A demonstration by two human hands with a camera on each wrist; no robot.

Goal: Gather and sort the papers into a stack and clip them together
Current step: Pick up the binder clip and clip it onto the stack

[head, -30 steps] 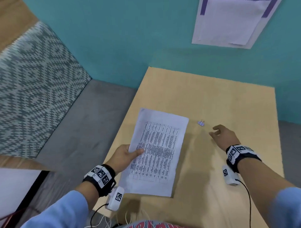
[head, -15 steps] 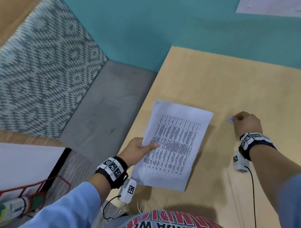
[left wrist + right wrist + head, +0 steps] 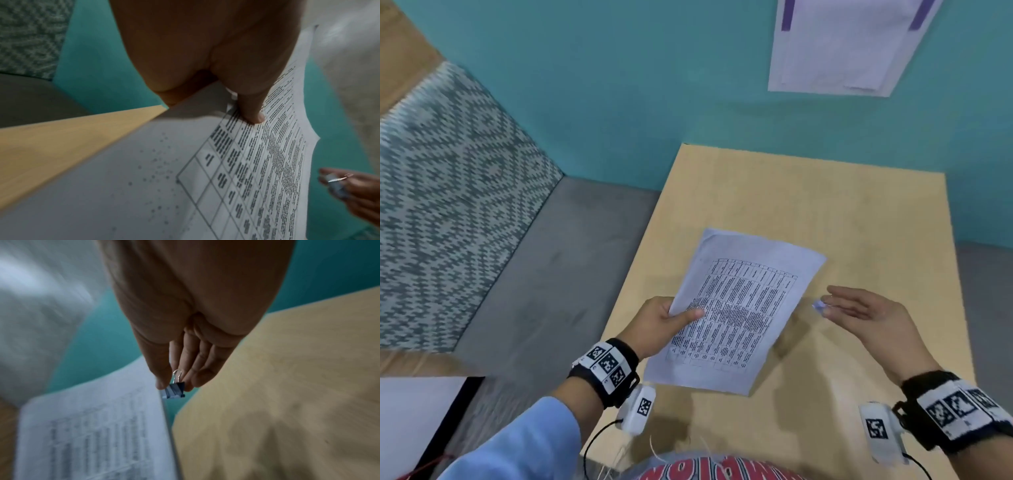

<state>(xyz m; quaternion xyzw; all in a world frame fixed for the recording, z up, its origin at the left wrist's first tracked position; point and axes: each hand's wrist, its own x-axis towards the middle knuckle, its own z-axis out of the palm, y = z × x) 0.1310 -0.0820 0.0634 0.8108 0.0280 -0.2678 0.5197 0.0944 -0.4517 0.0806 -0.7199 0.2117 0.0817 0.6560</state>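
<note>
A stack of white papers (image 3: 739, 308) with a printed table on top is lifted off the tan table (image 3: 859, 212). My left hand (image 3: 667, 322) grips its left edge, thumb on the top sheet; the thumb (image 3: 251, 113) also shows in the left wrist view on the papers (image 3: 185, 186). To the right of the papers, my right hand (image 3: 859, 311) pinches a small binder clip (image 3: 820, 306) between thumb and fingertips. In the right wrist view the clip (image 3: 174, 390) hangs at the fingertips just beside the papers' edge (image 3: 102, 426). The clip (image 3: 335, 181) appears at right in the left wrist view.
The table stands against a teal wall (image 3: 619, 85) with a taped white sheet (image 3: 839, 44) above. A grey floor (image 3: 544, 274) and a patterned rug (image 3: 441, 205) lie to the left of the table's left edge.
My right hand reached the clip on the table, picked it up and brought it toward the papers. My left hand kept holding the stack and raised it slightly.
</note>
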